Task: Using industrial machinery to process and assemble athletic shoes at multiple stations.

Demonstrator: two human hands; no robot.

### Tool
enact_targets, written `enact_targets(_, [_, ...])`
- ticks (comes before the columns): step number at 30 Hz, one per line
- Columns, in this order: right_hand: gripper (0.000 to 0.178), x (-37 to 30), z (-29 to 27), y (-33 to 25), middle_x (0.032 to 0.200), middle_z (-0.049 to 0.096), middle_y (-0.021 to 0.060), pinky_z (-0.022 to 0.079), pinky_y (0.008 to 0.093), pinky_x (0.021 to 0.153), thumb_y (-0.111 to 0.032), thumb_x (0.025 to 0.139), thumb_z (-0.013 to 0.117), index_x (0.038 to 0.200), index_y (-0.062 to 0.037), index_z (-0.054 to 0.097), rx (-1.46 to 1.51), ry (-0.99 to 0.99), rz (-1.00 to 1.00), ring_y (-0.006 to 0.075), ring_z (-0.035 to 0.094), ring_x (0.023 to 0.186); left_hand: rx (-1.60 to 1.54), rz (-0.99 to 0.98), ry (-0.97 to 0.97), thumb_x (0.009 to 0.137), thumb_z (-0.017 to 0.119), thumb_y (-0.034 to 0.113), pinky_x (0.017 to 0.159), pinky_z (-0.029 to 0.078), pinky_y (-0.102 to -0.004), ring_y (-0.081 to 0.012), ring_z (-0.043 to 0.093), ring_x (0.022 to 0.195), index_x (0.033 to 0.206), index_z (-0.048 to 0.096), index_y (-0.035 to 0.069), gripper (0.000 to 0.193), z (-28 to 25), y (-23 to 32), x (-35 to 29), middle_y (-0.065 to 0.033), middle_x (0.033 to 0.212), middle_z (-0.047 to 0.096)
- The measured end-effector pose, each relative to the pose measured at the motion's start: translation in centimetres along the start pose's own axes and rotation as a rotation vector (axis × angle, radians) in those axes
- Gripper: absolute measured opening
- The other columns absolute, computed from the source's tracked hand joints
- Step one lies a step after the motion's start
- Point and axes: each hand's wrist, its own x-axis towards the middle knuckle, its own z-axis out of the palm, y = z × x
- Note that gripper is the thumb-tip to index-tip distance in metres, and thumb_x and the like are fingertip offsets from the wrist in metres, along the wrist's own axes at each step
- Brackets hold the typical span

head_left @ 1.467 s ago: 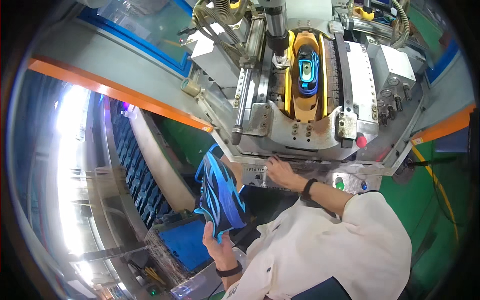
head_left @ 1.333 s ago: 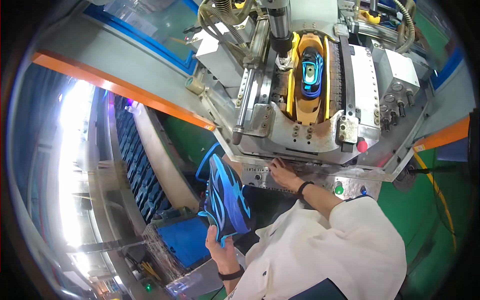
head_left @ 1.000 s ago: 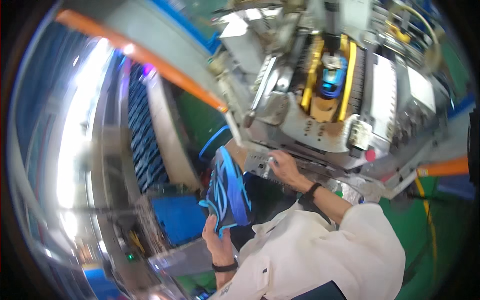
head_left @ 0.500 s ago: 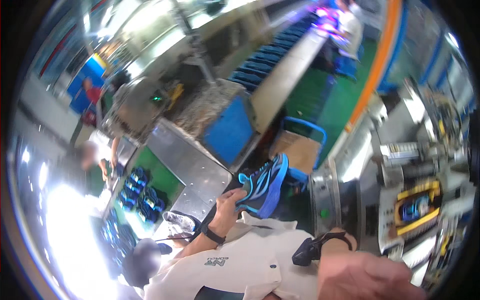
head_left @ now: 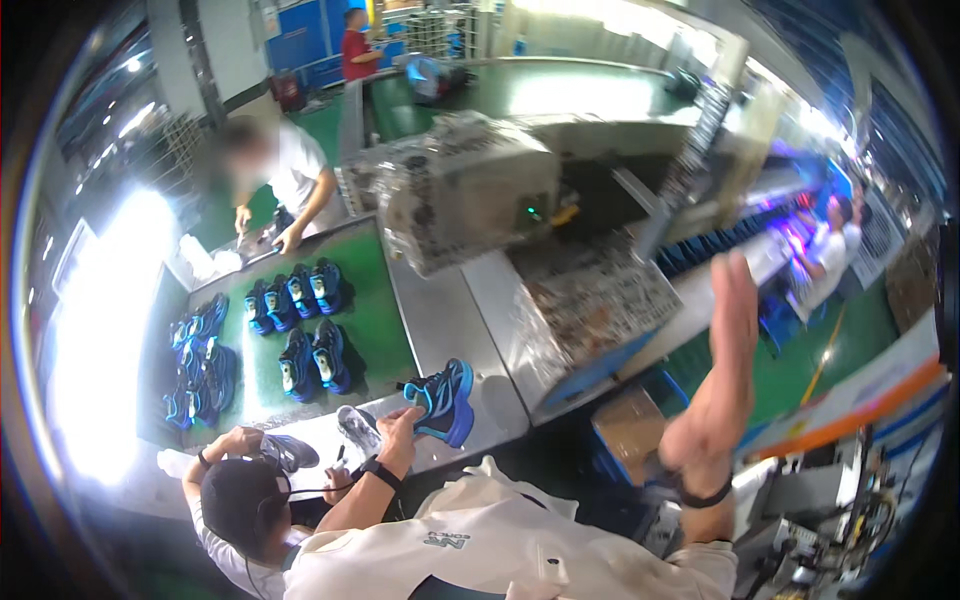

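"Pinching the collar of a blue-and-black fabric sports shoe (head_left: 448, 403), the person's bare left hand (head_left: 400, 430) has its thumb and fingers pressed to the rim. The shoe is tilted, toe upward, its blue sole facing right."

"Is it resting on anything?"

"It shows against the near edge of a smooth grey metal tabletop (head_left: 440, 310). I cannot tell whether the two touch."

"And the other hand?"

"The person's bare right hand (head_left: 725, 370) is raised, well apart from the shoe on the right, its fingers straight and side by side, a black band at the wrist."

"What carries or contains things here?"

"Left of the tabletop, a flat green belt-like surface (head_left: 365, 265) bears blue-and-black finished-looking shoes (head_left: 325, 287): four in a row, two just below, and a crowded cluster farther left. Pale pieces show inside several openings. Near the right hand is a brown cardboard box-like piece (head_left: 628, 430); its inside cannot be made out. Behind the tabletop stands a boxy machine wrapped in clear plastic (head_left: 465, 190), with a small green light."

"Anyone close by?"

"A co-worker in a dark cap (head_left: 245, 500), at lower left, touches a grey laced shoe (head_left: 288, 452). A paler grey shoe (head_left: 358, 428) lies just beside the person's left hand."
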Motion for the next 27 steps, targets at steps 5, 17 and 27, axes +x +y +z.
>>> enact_targets(5, [0.040,9.4,8.5,9.3,0.129,0.057,0.0179,0.042,0.0455,0.104,-0.006,0.086,0.062,0.124,0.0031,0.056,-0.207,-0.209,-0.114,0.0389,0.050,0.126,-0.045,0.165,0.214,0.070,0.077,0.012,0.069,0.054,-0.0354,-0.0214,0.064,0.080,0.098,0.066,-0.006,0.035,-2.2,2.2,13.4,-0.0124,0.091,0.066])
enact_targets(17, [0.069,28.1,33.4,21.4,0.138,0.048,0.0085,0.043,0.0385,0.108,0.006,0.060,0.074,0.125,-0.0076,0.054,-0.462,-0.552,-0.687,0.0299,0.046,0.129,0.627,0.242,0.486,0.076,0.076,0.024,0.090,0.047,-0.0479,-0.0451,0.059,0.105,0.147,0.021,0.007,0.093,-2.8,2.7,28.4,-0.0277,0.113,0.062])
enact_targets(27, [0.038,31.8,45.0,22.6,0.095,0.055,0.0079,0.050,0.0380,0.084,-0.014,0.062,0.079,0.090,-0.0049,0.056,-0.125,-0.559,-0.715,0.0270,0.054,0.093,0.758,0.242,0.437,0.074,0.076,0.029,0.088,0.047,-0.0508,-0.0450,0.059,0.104,0.143,0.026,0.005,0.089,-4.5,-0.4,32.3,-0.0258,0.124,0.055])
